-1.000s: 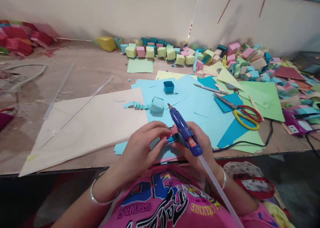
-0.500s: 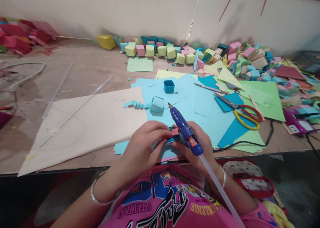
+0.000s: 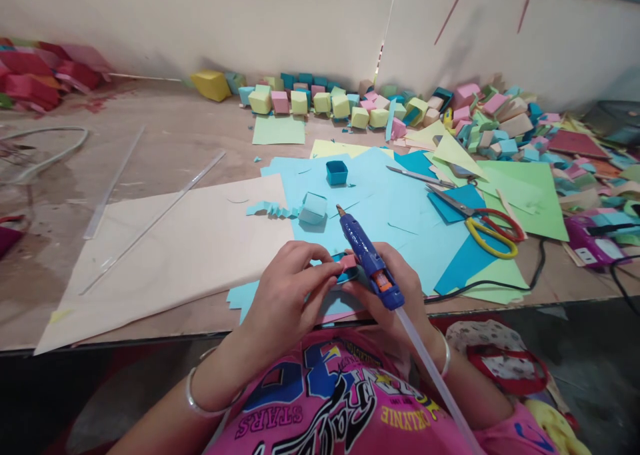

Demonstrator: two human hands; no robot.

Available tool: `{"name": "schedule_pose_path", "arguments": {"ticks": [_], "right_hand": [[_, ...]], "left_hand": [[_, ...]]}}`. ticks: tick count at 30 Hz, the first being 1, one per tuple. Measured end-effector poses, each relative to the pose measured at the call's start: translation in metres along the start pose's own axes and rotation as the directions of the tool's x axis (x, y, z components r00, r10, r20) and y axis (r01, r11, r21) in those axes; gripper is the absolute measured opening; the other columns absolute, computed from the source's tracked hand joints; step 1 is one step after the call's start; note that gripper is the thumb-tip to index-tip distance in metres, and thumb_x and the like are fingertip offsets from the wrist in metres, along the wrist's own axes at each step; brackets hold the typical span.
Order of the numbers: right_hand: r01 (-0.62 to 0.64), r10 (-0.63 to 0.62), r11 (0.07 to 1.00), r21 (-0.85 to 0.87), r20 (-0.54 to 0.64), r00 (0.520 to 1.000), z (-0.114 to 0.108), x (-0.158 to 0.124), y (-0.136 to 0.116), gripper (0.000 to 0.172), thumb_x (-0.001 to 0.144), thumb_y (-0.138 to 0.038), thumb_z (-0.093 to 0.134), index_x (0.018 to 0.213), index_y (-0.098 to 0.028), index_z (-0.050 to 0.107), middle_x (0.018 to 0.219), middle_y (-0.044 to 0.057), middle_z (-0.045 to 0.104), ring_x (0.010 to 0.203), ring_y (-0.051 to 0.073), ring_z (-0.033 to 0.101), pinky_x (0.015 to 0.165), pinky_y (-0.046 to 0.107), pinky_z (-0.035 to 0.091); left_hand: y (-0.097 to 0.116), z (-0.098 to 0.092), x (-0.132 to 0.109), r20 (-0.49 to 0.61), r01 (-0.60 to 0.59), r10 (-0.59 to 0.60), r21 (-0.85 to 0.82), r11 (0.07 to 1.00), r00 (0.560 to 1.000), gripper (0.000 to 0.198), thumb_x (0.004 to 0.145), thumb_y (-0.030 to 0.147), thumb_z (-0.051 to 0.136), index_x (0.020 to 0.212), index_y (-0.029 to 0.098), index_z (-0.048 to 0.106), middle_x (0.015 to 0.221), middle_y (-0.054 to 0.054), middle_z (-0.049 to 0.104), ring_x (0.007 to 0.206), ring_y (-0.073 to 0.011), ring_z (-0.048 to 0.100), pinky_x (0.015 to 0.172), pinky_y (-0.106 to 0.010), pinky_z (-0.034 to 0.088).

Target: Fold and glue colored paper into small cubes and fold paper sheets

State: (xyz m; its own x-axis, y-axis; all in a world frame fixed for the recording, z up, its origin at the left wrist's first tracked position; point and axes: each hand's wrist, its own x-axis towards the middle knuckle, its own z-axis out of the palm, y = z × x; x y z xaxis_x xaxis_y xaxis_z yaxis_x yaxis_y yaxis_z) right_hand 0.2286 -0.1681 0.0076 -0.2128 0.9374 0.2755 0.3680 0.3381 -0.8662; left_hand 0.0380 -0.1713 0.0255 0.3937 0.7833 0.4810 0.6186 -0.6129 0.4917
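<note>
With thumb and fingertips pinched, my left hand (image 3: 293, 285) holds a small pink folded paper piece (image 3: 349, 262) at a dark blue paper box (image 3: 347, 276). Across from it, my right hand (image 3: 403, 285) has a blue glue gun (image 3: 367, 248) in its grip, nozzle pointing away from me, a long clear glue stick (image 3: 433, 368) trailing from its back. The right fingers also touch the box's side. Beyond the hands lie a light blue paper box (image 3: 313, 208) with a pleated paper strip (image 3: 273, 209) and another dark blue open box (image 3: 337, 172).
Light blue sheets (image 3: 370, 215) cover the work area, beside a large cream sheet (image 3: 200, 235). Scissors (image 3: 475, 218), a craft knife (image 3: 413, 174) and a black cord (image 3: 485, 284) lie right. Paper cubes (image 3: 300, 102) line the wall; loose pieces heap (image 3: 505, 128) right.
My left fingertips have shifted slightly at the pink piece, and it sits a little differently over the box. The glue gun stays in my right hand; the view has moved slightly.
</note>
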Motion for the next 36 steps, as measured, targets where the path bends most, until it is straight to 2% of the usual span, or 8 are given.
{"name": "schedule_pose_path", "arguments": {"ticks": [8, 15, 20, 27, 36], "right_hand": [[-0.018, 0.019, 1.0, 0.024, -0.012, 1.0, 0.0008, -0.0004, 0.0, 0.031, 0.077, -0.025, 0.073, 0.105, -0.025, 0.061, 0.101, 0.001, 0.065, 0.087, 0.016, 0.061, 0.076, 0.028, 0.048], [-0.033, 0.033, 0.998, 0.046, -0.009, 0.999, 0.0013, 0.0006, 0.0001, 0.03, 0.077, -0.029, 0.073, 0.104, -0.024, 0.06, 0.102, 0.002, 0.066, 0.088, 0.017, 0.063, 0.076, 0.03, 0.049], [-0.048, 0.048, 0.999, 0.007, -0.005, 0.999, 0.0003, 0.0002, 0.0005, 0.031, 0.077, -0.033, 0.072, 0.104, -0.023, 0.06, 0.099, 0.002, 0.065, 0.084, 0.017, 0.061, 0.073, 0.03, 0.049], [-0.05, 0.05, 0.999, 0.009, 0.004, 0.999, 0.0006, 0.0003, 0.0027, 0.031, 0.077, -0.032, 0.072, 0.105, -0.024, 0.06, 0.096, 0.001, 0.064, 0.08, 0.016, 0.06, 0.07, 0.029, 0.048], [-0.027, 0.027, 1.0, 0.005, -0.002, 1.0, -0.0002, -0.0001, 0.0032, 0.028, 0.077, -0.03, 0.071, 0.103, -0.024, 0.061, 0.095, 0.001, 0.065, 0.082, 0.016, 0.06, 0.071, 0.028, 0.048]], "left_hand": [[0.0012, 0.007, -0.0027, -0.086, -0.011, 0.013, 0.02, 1.0, 0.996, 0.025, 0.088, 0.011, 0.057, 0.11, 0.018, 0.067, 0.095, -0.008, 0.062, 0.086, -0.0186, 0.053, 0.072, -0.034, 0.046], [-0.0015, 0.0017, -0.0023, -0.024, -0.045, 0.046, 0.028, 0.999, 0.999, 0.025, 0.086, 0.019, 0.063, 0.111, 0.018, 0.065, 0.098, -0.007, 0.065, 0.087, -0.0198, 0.054, 0.075, -0.037, 0.047], [-0.0025, 0.0002, -0.0018, 0.011, -0.021, 0.02, 0.051, 0.999, 1.0, 0.013, 0.085, 0.024, 0.065, 0.097, 0.019, 0.064, 0.096, -0.006, 0.067, 0.089, -0.0205, 0.056, 0.079, -0.038, 0.047], [-0.0024, -0.0014, -0.0014, 0.001, -0.035, 0.035, 0.141, 0.989, 0.999, 0.014, 0.084, 0.025, 0.067, 0.097, 0.02, 0.067, 0.105, -0.009, 0.061, 0.095, -0.0231, 0.052, 0.08, -0.039, 0.048], [-0.0044, -0.0019, -0.0022, 0.02, -0.035, 0.032, 0.124, 0.992, 0.999, 0.015, 0.084, 0.024, 0.067, 0.098, 0.02, 0.066, 0.11, -0.009, 0.057, 0.099, -0.0236, 0.05, 0.083, -0.04, 0.047]]}}
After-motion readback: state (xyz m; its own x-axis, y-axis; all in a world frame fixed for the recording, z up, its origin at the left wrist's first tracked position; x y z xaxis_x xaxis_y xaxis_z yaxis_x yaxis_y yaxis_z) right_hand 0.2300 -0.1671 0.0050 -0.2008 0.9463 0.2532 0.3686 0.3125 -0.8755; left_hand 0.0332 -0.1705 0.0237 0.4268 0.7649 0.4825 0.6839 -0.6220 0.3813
